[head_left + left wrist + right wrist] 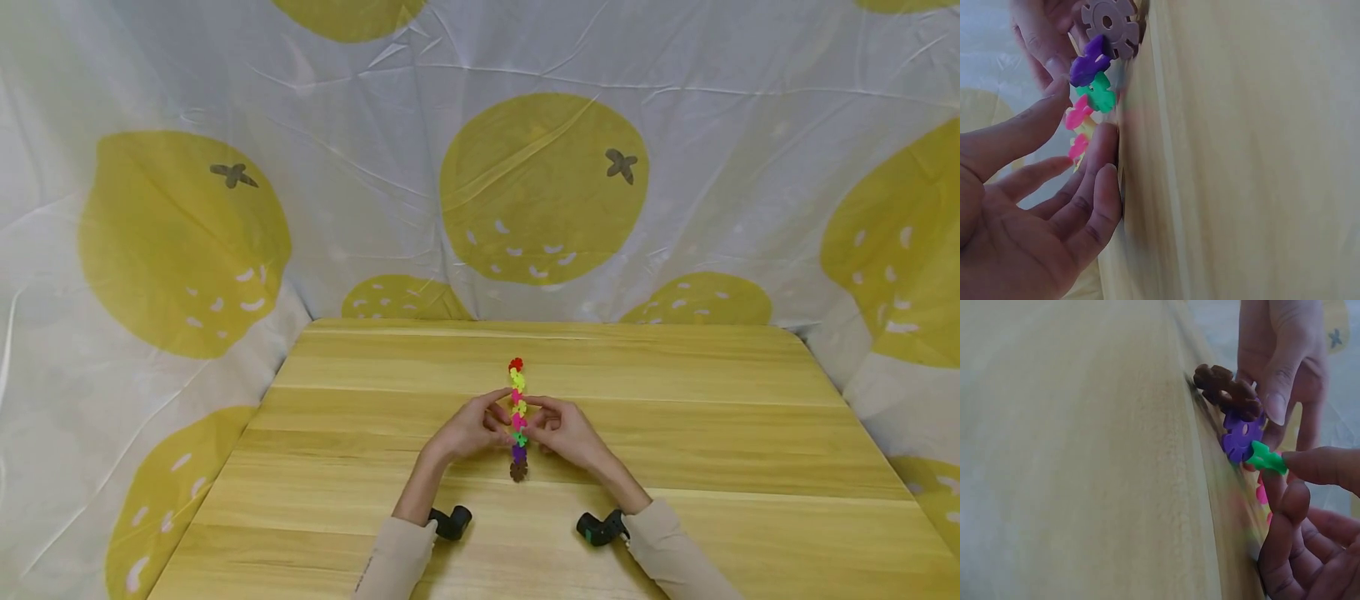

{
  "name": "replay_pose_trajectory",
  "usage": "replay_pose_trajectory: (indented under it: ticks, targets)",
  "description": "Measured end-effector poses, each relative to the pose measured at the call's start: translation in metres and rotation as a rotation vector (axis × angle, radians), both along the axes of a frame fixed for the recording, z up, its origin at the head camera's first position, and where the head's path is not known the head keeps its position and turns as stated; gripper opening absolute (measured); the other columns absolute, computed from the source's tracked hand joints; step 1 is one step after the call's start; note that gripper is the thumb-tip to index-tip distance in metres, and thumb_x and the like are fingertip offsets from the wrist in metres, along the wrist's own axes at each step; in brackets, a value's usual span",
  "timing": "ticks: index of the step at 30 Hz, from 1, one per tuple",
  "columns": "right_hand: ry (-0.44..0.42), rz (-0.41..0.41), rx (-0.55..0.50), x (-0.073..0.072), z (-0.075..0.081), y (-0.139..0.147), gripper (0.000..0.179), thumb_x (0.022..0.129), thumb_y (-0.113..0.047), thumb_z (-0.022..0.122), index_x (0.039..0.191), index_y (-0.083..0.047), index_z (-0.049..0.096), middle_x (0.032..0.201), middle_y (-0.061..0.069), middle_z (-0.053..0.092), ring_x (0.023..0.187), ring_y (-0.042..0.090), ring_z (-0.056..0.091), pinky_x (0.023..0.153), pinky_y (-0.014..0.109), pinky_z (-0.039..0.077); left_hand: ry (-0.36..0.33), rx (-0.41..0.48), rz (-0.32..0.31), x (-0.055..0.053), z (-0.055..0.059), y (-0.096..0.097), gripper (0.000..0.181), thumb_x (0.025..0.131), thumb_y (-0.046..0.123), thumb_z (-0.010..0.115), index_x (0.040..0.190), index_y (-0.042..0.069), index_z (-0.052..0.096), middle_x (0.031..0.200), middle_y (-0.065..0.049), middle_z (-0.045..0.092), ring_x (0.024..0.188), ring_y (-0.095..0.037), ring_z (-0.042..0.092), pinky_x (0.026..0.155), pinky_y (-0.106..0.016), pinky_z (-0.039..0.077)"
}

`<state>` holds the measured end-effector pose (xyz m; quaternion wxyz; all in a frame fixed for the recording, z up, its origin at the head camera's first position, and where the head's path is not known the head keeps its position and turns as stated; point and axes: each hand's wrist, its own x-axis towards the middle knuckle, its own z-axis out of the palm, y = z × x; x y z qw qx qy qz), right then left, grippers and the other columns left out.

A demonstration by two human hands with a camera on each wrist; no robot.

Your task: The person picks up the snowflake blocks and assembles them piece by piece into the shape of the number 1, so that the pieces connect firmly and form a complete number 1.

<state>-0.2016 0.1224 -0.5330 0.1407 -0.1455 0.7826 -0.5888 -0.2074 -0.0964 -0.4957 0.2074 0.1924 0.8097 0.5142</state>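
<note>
A chain of slotted, flower-shaped plastic discs runs away from the person over the table, between both hands. Its far end is a red disc; yellow and pink ones follow, then a green disc, a purple disc and a brown disc at the near end. From the left, my left hand holds the chain, thumb beside the purple and green discs, fingers further along. My right hand grips it from the right, its thumb on the green disc. Fingers partly hide the middle discs.
A wooden table lies under the work. Black angled devices, one at the left wrist and one at the right wrist, stick out inward over the table. White cloth with yellow lemon prints surrounds the table's back and sides.
</note>
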Motion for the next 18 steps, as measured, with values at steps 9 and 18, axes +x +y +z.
replay_pose_trajectory:
  ticks: [9,18]
  targets:
    - [0.016,-0.002,0.02,0.0016,0.0012,-0.0004,0.056,0.097,-0.011,0.072,0.148,0.0,0.053,0.091,0.013,0.071,0.061,0.013,0.058,0.055,0.022,0.049,-0.025,0.005,-0.017,0.0,-0.0003,0.0008,0.087,0.087,-0.01,0.076,0.161,0.0,0.031,0.111,-0.027,0.063,0.088,-0.027,0.068,0.083,-0.041,0.061]
    - [0.022,-0.001,0.036,0.0012,-0.0002,0.0001,0.055,0.098,-0.011,0.071,0.149,-0.001,0.053,0.091,0.016,0.072,0.06,0.014,0.057,0.054,0.022,0.047,-0.029,0.002,-0.007,0.0002,-0.0024,0.001,0.086,0.088,-0.009,0.076,0.161,0.001,0.031,0.11,-0.026,0.063,0.087,-0.024,0.067,0.083,-0.038,0.061]
